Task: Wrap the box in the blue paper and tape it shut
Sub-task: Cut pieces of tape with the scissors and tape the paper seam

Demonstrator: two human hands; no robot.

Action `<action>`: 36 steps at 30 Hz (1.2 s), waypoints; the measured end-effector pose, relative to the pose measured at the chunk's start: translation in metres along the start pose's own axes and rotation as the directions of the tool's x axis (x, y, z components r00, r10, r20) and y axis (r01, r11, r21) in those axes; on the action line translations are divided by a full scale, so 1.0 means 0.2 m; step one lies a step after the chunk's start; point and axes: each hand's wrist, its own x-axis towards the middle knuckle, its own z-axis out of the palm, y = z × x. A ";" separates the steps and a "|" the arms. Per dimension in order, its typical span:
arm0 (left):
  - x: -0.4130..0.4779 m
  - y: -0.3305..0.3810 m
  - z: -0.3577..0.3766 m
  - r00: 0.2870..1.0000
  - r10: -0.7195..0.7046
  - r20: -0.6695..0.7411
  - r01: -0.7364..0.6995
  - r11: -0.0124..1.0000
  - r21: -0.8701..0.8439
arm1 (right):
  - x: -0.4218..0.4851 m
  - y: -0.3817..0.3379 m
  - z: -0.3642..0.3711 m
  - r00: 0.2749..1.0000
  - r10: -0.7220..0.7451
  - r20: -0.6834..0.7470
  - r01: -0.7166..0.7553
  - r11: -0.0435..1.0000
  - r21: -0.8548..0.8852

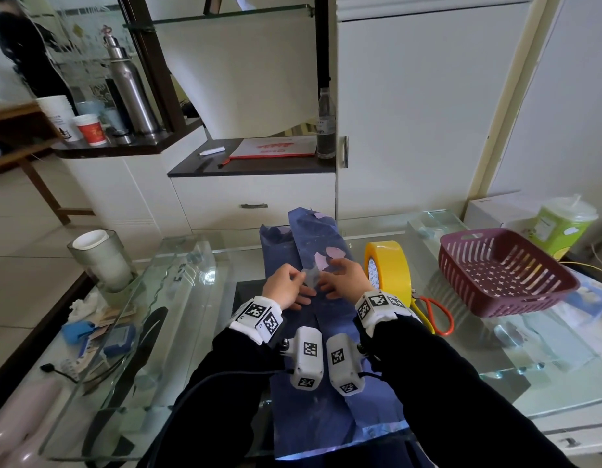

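Observation:
The blue paper (321,238) lies in a long strip down the middle of the glass table (542,363), folded over a raised shape. The box itself is hidden under it. Some pale torn patches show on the paper's far part. My left hand (284,288) pinches a short piece of clear tape (310,278) over the paper's seam. My right hand (345,278) rests beside it with fingers stretched out flat toward the tape's right edge. A yellow tape roll (390,270) stands just right of my right hand.
Scissors with orange and yellow handles (436,317) lie behind the roll. A purple slotted basket (505,275) and a green lidded cup (562,228) sit to the right. A glass jar holding a white cup (103,261) stands left. White cabinets rise behind the table.

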 end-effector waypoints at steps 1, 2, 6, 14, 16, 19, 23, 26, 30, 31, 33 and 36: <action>-0.01 0.00 0.01 1.000 -0.004 0.006 0.004 1.000 0.000 | -0.01 0.00 -0.01 1.000 -0.002 -0.003 0.002 0.999 -0.048; -0.02 0.00 0.02 1.000 -0.008 0.008 0.008 1.000 -0.002 | -0.01 0.01 -0.01 1.000 -0.015 -0.011 0.014 0.995 -0.100; -0.04 0.01 0.03 1.000 -0.021 0.005 0.021 0.999 -0.029 | -0.02 0.01 -0.01 0.993 -0.095 -0.066 0.077 0.970 -0.230; -0.05 0.04 0.04 0.996 -0.079 -0.029 0.077 0.995 -0.061 | -0.05 -0.04 -0.01 0.991 -0.118 -0.070 0.087 0.934 -0.346; -0.05 0.05 0.04 0.995 -0.073 -0.061 0.071 0.997 -0.035 | -0.06 -0.06 -0.01 0.989 -0.137 -0.058 0.105 0.919 -0.381; -0.07 0.07 0.04 0.995 -0.049 -0.092 0.050 0.999 0.006 | -0.09 -0.08 -0.02 0.987 -0.147 -0.068 0.104 0.896 -0.431; -0.09 0.07 0.03 0.993 -0.040 -0.109 0.044 0.999 0.032 | -0.12 -0.09 -0.01 0.986 -0.147 -0.078 0.096 0.882 -0.461; -0.12 0.07 0.02 0.993 -0.053 -0.106 0.060 0.996 0.063 | -0.14 -0.11 0.00 0.988 -0.134 -0.072 0.082 0.870 -0.486; -0.17 0.11 -0.01 0.993 -0.038 -0.116 0.051 0.992 0.112 | -0.19 -0.16 -0.01 0.988 -0.146 -0.047 0.103 0.855 -0.509; -0.18 0.12 -0.01 0.992 -0.033 -0.118 0.048 0.991 0.125 | -0.20 -0.17 -0.02 0.988 -0.148 -0.044 0.105 0.853 -0.511; -0.23 0.12 -0.01 0.992 -0.026 -0.125 0.044 0.988 0.146 | -0.24 -0.18 -0.02 0.989 -0.144 -0.037 0.105 0.852 -0.513; -0.30 0.11 0.00 0.990 -0.019 -0.140 0.042 0.986 0.164 | -0.31 -0.17 -0.01 0.988 -0.154 -0.018 0.120 0.831 -0.543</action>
